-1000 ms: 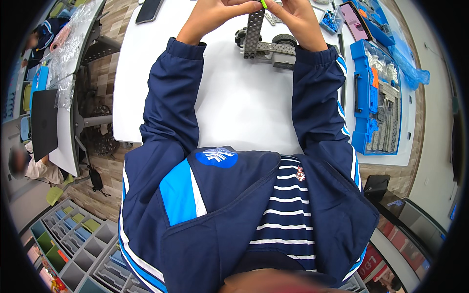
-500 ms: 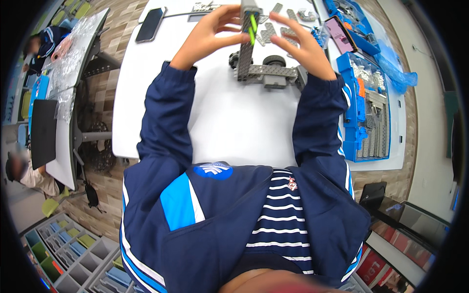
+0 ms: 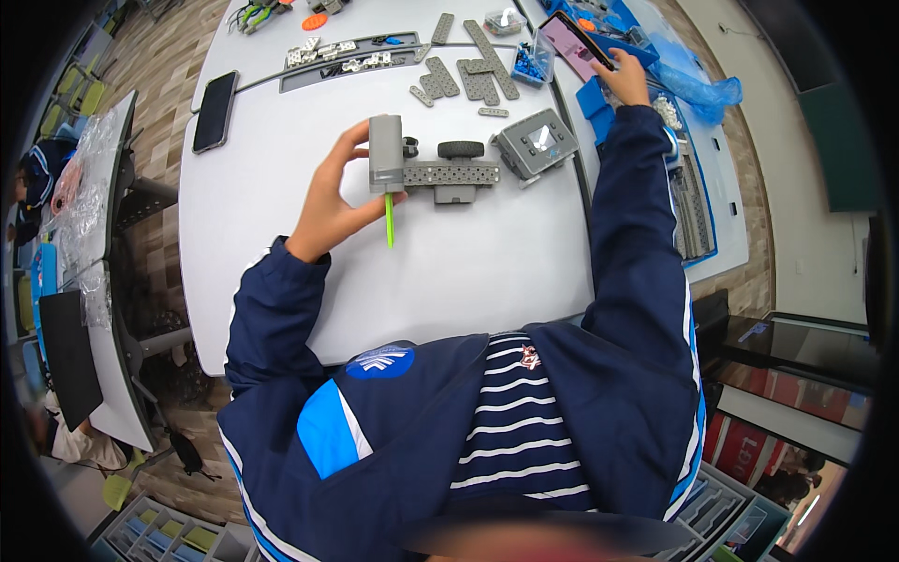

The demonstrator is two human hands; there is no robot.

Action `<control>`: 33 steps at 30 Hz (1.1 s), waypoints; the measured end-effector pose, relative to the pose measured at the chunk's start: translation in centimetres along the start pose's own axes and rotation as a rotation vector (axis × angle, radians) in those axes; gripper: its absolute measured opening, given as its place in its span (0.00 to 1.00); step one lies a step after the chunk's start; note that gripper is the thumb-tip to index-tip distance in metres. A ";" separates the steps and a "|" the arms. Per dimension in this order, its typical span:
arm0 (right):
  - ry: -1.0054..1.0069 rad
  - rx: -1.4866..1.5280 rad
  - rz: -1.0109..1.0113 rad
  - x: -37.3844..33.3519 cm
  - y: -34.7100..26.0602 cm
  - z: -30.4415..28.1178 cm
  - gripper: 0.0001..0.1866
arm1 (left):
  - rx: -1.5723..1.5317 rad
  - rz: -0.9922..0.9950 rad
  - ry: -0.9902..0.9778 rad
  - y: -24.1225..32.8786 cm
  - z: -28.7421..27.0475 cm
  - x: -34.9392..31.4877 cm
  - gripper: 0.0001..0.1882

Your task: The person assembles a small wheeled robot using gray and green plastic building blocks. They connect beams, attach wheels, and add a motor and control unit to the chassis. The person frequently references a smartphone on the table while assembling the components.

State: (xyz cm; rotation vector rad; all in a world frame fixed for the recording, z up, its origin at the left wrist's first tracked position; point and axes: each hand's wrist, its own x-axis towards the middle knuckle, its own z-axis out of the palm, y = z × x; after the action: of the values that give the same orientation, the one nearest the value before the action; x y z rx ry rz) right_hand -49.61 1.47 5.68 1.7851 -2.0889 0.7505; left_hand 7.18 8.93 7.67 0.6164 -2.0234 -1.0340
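My left hand (image 3: pixel 335 192) grips a grey motor block (image 3: pixel 385 155) at the left end of a small construction-kit vehicle, thumb in front and fingers behind. A bright green strip (image 3: pixel 390 221) points toward me below the block. The vehicle has a perforated grey beam (image 3: pixel 451 174), a black wheel (image 3: pixel 461 149) and a grey controller box with a small screen (image 3: pixel 538 142) at its right. My right hand (image 3: pixel 626 79) reaches far right, fingers curled at the lower corner of a phone with a lit pink screen (image 3: pixel 568 45).
Perforated grey plates (image 3: pixel 478 82) lie beyond the vehicle, beside a clear box of blue pins (image 3: pixel 532 64). A dark phone (image 3: pixel 215 110) is on the left. Blue part trays (image 3: pixel 698 201) and blue plastic wrap (image 3: pixel 702 91) line the right side. Another table (image 3: pixel 117 309) stands left.
My right hand has left the vehicle and moved to the lit phone. My left hand keeps the motor block, now lower in view, with the green strip pointing toward me. The whole view has shifted.
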 end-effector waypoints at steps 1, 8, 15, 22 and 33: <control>-0.043 -0.006 0.043 0.7 0.7 1.6 0.35 | -0.030 -0.024 0.001 -0.9 0.7 -0.1 0.43; -0.217 0.124 0.251 3.0 2.4 4.7 0.30 | 0.254 0.011 -0.005 -4.4 1.9 -0.6 0.42; -0.111 0.239 0.253 2.6 1.7 4.3 0.27 | 0.186 0.015 0.019 -4.2 2.2 -0.3 0.41; -0.212 0.079 0.189 2.6 1.5 3.7 0.27 | 0.194 0.042 0.033 -4.4 2.1 -0.2 0.40; -0.105 0.320 0.122 2.6 0.7 3.1 0.27 | 0.195 0.019 0.032 -4.2 2.1 -0.3 0.38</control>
State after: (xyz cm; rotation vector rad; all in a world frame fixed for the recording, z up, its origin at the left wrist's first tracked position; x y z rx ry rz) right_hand -50.46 -2.34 4.39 1.9043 -2.2665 1.1007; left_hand 5.97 7.76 3.24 0.7083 -2.1136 -0.8159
